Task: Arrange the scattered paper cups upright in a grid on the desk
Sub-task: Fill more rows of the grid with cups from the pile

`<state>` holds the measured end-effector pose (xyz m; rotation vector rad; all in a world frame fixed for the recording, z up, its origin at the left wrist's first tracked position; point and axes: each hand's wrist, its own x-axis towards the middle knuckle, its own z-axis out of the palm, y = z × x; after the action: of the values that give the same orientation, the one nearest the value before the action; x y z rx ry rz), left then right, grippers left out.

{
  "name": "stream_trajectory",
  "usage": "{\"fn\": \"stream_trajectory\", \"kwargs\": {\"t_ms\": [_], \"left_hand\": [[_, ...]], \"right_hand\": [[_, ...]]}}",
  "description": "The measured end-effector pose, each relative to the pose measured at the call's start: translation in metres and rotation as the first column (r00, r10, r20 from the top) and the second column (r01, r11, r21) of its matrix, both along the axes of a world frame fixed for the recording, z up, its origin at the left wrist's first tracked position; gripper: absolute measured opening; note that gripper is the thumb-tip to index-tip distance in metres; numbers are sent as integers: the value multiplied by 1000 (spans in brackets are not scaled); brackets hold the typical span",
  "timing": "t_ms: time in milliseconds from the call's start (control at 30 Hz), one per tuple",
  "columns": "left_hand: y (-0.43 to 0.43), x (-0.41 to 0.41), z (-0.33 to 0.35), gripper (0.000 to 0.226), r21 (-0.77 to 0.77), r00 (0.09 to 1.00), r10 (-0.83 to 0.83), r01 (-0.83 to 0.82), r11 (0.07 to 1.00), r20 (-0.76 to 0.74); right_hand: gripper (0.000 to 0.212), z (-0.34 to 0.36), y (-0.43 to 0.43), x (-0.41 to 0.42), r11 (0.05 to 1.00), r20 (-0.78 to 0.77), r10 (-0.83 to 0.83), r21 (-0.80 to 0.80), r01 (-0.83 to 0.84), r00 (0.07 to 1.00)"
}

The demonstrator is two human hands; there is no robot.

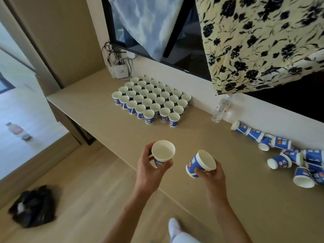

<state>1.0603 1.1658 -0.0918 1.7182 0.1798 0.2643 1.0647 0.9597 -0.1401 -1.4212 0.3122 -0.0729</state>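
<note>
Several blue-and-white paper cups stand upright in a tight grid (150, 97) at the back of the beige desk (108, 120), against the wall. A pile of cups (294, 155) lies tipped over at the desk's right side. My left hand (150, 171) holds one cup (163, 152) upright above the desk's front edge. My right hand (212, 174) grips a second cup (199, 163), tilted with its mouth toward the right. Both hands are well in front of the grid.
A clear plastic bottle (220, 109) stands by the wall between the grid and the pile. A white box with cables (121, 71) sits at the back left corner. Floral cloth (263, 41) hangs over a dark screen. A black bag (33, 206) and another bottle (17, 130) lie on the floor.
</note>
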Motion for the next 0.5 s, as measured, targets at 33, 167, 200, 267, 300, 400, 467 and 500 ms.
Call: {"fn": "stream_trajectory", "kwargs": {"t_ms": [33,167,200,267,300,400,467,500], "left_hand": [[7,5,-2,57,1,1000,8,-8,1000,0],[37,31,-11,59,8,999,25,-25,1000,-24],[46,40,-14,58,13,999,25,-25,1000,-30],[61,58,-18,58,34,999,19,-18,999,-49],[70,69,-21,58,53,998,15,-11,999,-66],[95,100,-24,59,104,996,12,-3,995,-92],[111,119,-24,59,121,993,-4,19,992,-122],[120,130,-25,59,127,991,-7,24,992,-132]], "right_hand": [[66,-3,8,4,1000,-10,11,-2,-11,1000],[64,-18,38,31,1000,-48,29,-2,-29,998],[65,-23,46,41,1000,-59,21,-1,-21,998],[63,-35,64,62,1000,-67,15,2,-15,998],[61,-44,74,74,1000,-74,16,1,-16,997],[58,-63,100,108,1000,-87,7,20,-5,996],[58,-71,116,129,1000,-97,5,18,-3,995],[58,-73,125,141,1000,-101,6,23,-4,995]]}}
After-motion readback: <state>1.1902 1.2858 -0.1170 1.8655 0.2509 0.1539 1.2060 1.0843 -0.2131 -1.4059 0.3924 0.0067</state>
